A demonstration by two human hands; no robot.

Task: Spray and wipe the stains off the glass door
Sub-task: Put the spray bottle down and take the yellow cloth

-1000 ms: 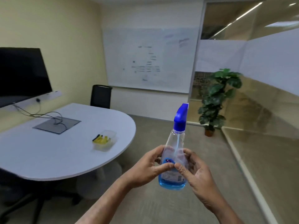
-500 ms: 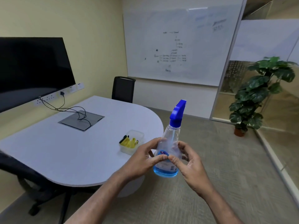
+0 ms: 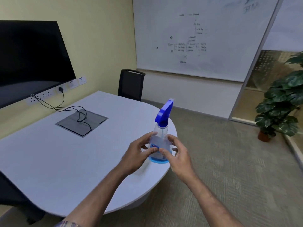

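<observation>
Since 0.5 s ago the view has swung left: the table [image 3: 65, 161] now lies behind the bottle [image 3: 161, 138], and the plant [image 3: 282, 104] has slid to the right edge. 2 hands grip the upright bottle at the table's rounded end. The left hand [image 3: 136, 154] curls round its left side and the right hand [image 3: 178, 154] round its right, thumbs nearly meeting on the label. Blue liquid fills only its base. A whiteboard [image 3: 196, 38] and chair [image 3: 131, 84] stand behind.

Forearms extended forward, hands together.
The spray bottle [image 3: 161, 139] is gripped from 9 o'clock by the left hand [image 3: 136, 154], from 3 o'clock by the right hand [image 3: 179, 153].
</observation>
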